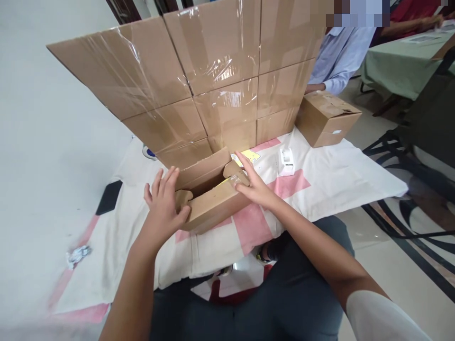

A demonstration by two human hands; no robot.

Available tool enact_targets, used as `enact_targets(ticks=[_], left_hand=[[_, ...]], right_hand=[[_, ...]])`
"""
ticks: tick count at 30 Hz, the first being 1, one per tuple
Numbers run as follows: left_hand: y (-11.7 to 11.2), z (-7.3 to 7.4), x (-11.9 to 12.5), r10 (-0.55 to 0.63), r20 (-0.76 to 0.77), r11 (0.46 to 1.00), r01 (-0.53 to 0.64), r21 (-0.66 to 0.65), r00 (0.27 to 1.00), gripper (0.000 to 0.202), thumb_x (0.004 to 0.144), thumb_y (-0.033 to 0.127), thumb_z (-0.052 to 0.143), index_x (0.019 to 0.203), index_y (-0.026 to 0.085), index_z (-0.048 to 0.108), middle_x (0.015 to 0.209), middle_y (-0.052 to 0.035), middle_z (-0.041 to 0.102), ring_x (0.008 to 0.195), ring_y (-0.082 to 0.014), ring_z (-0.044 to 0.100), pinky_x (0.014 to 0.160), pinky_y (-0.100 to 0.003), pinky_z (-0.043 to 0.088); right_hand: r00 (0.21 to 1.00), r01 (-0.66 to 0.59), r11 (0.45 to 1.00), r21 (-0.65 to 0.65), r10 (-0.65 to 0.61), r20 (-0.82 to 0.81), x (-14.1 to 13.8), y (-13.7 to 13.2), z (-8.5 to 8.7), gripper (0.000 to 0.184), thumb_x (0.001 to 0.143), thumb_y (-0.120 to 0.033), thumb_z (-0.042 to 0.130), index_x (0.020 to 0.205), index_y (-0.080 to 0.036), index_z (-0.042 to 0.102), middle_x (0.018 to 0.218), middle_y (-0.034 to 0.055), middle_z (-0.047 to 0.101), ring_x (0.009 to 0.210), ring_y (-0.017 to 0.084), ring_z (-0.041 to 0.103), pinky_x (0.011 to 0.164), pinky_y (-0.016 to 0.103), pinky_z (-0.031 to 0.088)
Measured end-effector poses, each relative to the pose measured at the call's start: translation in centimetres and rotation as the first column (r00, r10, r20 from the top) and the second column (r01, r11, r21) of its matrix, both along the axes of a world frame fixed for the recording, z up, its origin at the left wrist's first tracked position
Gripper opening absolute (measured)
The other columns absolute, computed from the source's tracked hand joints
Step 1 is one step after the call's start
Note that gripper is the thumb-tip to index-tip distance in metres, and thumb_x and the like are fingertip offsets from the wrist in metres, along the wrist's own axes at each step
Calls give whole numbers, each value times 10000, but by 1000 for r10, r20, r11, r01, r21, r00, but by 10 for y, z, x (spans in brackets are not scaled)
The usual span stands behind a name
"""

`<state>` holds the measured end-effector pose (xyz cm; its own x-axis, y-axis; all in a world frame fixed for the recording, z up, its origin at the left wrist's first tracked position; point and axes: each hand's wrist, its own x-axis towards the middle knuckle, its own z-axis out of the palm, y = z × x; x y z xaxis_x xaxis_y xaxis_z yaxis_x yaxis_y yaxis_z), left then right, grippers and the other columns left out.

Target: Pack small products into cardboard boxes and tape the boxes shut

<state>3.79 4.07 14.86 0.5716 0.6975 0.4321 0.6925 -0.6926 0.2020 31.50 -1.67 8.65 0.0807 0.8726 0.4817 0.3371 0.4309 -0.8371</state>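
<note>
A small cardboard box [216,206] sits in front of me with its top lid standing up at the back. Its inside is dark and what it holds, if anything, is hidden. My left hand [164,203] spans the box's left end, with the thumb at the front corner and the fingers toward the back corner. At the opposite end my right hand [254,184] grips the box, its thumb on a taped end flap [239,179] and its fingers reaching behind.
A tall wall of taped cardboard boxes [227,102] rises behind. To the right are a white tape dispenser [286,162] and a closed box [329,118] near a person's sleeve [341,71]. A black flat object [109,197] and crumpled plastic [78,255] lie left on the cloth [334,184].
</note>
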Motion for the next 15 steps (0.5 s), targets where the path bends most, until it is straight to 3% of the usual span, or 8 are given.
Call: enact_targets(ticks=[3,6,8,12,15], left_hand=[[-6,4,1,-63,-97,997,57,-60,993,743,857,147,454,1582,243,323,1474,-123,598,1409,-350,517,1232,-745,90],[-18,3,2,-187,-173,975,162,-150,967,611,943,118,316,1531,226,442,1457,-87,635,1385,-268,562,1258,-586,265],[-28,1,9,-165,-177,978,139,-154,970,512,1017,234,331,1499,193,498,1484,-113,613,1404,-289,541,1180,-508,412],[-43,-3,32,-65,-244,997,56,-44,968,578,1023,478,458,1504,162,524,1374,-175,640,1301,-381,578,1055,-540,491],[-46,-11,45,3,-322,997,20,68,947,614,981,478,542,1492,139,556,1290,-215,615,1252,-437,559,1014,-589,486]], right_hand=[[999,-1,1000,-13,0,-48,-1,0,1,845,900,-295,633,1652,-331,250,1730,63,239,1621,280,142,1304,563,171],[997,5,1000,-13,-6,-80,-3,3,0,821,892,-290,637,1637,-323,296,1711,66,289,1607,278,199,1303,555,194],[995,-3,1000,-12,1,-97,-5,5,-2,791,892,-283,628,1624,-316,329,1683,72,347,1586,271,263,1300,539,218],[997,-11,1000,-4,10,-83,1,6,1,713,915,-340,624,1587,-301,393,1651,85,404,1541,274,354,1273,524,278],[987,153,988,24,-151,-63,29,2,11,568,927,-446,624,1465,-284,541,1571,95,502,1484,296,418,1240,521,307]])
